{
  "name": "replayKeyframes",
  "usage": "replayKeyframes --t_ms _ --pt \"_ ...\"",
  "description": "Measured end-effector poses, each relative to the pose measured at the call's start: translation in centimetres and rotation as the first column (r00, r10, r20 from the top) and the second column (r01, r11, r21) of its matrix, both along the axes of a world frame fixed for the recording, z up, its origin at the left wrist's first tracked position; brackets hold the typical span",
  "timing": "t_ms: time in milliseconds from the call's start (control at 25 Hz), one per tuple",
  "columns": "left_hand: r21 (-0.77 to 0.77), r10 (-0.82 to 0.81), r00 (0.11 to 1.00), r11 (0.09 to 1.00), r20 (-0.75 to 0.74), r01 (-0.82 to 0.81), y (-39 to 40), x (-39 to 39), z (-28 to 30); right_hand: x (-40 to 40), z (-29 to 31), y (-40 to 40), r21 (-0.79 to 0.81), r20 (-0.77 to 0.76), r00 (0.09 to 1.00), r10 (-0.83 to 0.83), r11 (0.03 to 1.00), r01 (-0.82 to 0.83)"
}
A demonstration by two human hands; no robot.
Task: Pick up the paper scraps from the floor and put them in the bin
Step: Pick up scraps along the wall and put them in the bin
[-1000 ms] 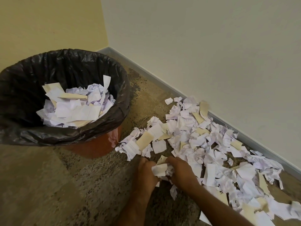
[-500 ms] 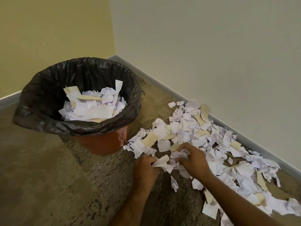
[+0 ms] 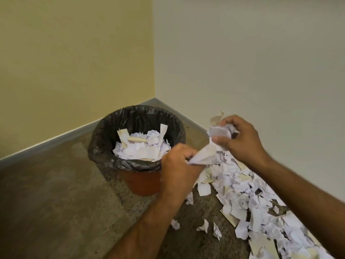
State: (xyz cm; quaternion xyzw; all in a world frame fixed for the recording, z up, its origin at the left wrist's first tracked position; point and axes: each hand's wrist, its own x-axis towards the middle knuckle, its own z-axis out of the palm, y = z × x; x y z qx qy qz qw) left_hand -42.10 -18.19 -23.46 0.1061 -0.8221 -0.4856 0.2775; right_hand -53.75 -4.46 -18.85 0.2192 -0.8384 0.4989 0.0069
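Head view, left to right: bin (image 3: 104, 139), half full, stands in the corner. Left hand (image 3: 177, 165) pinches a folded scrap (image 3: 202, 156), long axis rising up-right, tip toward the right hand (image 3: 240, 143), whose fingers (image 3: 230, 121) clutch a crumpled wad (image 3: 220, 131). Both loads hang right of the rim; loose grips risk spillage onto the floor pile (image 3: 248, 200).

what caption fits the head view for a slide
Both hands, left and right, carry paper scraps toward the lined bin.
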Motion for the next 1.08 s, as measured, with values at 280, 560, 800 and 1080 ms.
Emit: replayKeyframes --t_ms 280,560,800,1080 --pt "0.004 0.289 0.947 0.957 -0.137 -0.292 -11.0 -0.9 8.4 -1.8 6.5 -11.0 0.051 -0.199 0.962 0.185 0.983 -0.179" --pt "-0.309 0.344 0.876 0.920 0.337 -0.243 -17.2 -3.1 3.5 -1.8 3.2 -14.3 0.583 -0.133 0.874 0.467 0.750 -0.312" --pt "-0.664 0.375 0.904 0.732 0.205 -0.153 -12.3 -2.9 3.3 -0.6 -0.3 -6.3 0.402 -0.292 0.914 0.283 0.903 -0.151" --pt "-0.558 -0.102 0.923 0.770 0.370 0.308 -2.7 -0.3 -9.0 3.3 -17.3 5.4 0.680 -0.043 0.983 0.176 0.727 -0.100"
